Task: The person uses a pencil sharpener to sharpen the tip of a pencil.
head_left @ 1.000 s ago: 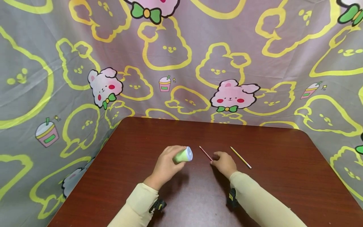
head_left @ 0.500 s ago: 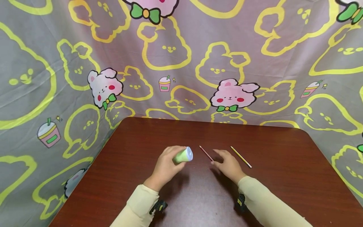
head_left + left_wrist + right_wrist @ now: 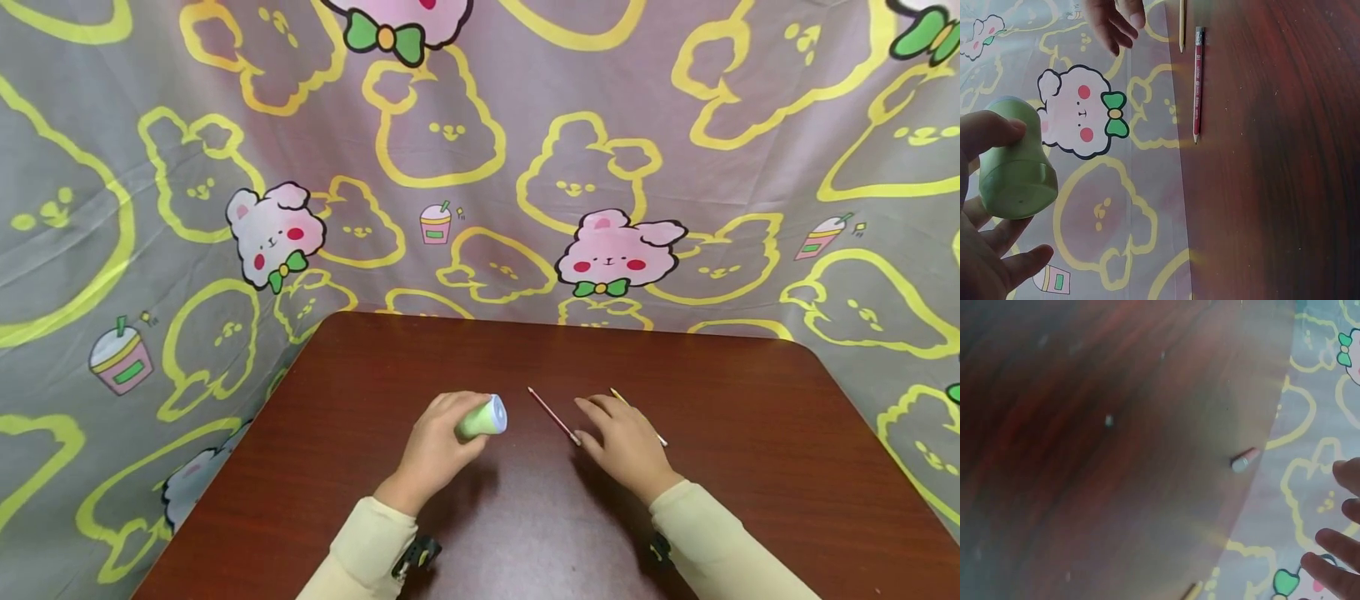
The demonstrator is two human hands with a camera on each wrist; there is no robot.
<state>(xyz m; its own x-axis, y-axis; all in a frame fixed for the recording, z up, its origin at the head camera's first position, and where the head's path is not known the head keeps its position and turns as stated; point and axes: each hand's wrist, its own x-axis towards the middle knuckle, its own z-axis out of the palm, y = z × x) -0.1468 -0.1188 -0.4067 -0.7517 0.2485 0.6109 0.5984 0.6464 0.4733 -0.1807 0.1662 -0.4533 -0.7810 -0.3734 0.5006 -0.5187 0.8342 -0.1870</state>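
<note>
In the head view, my left hand (image 3: 431, 446) grips a small green cylinder (image 3: 474, 422) with a pale blue end, held above the table. The left wrist view shows its narrowed waist and the fingers around it. My right hand (image 3: 630, 446) hovers with fingers extended and apart, holding nothing. Its thumb tip overlaps the rear end of a red pencil (image 3: 553, 416) lying on the table. A yellow pencil (image 3: 662, 440) lies to the right, its middle hidden behind the right hand. In the left wrist view the red pencil (image 3: 1197, 94) shows a metal-banded end and a sharpened tip.
The dark brown wooden table (image 3: 420, 354) has rounded far corners. A grey curtain (image 3: 487, 92) printed with yellow outlines and pink rabbits hangs behind and along the sides. Dark wrist cameras (image 3: 416, 557) sit under both cuffs.
My right hand has moved right and nearer to me with its fingers spreading, and now covers part of the yellow pencil. The red pencil's rear end has come into view. My left hand stays nearly still.
</note>
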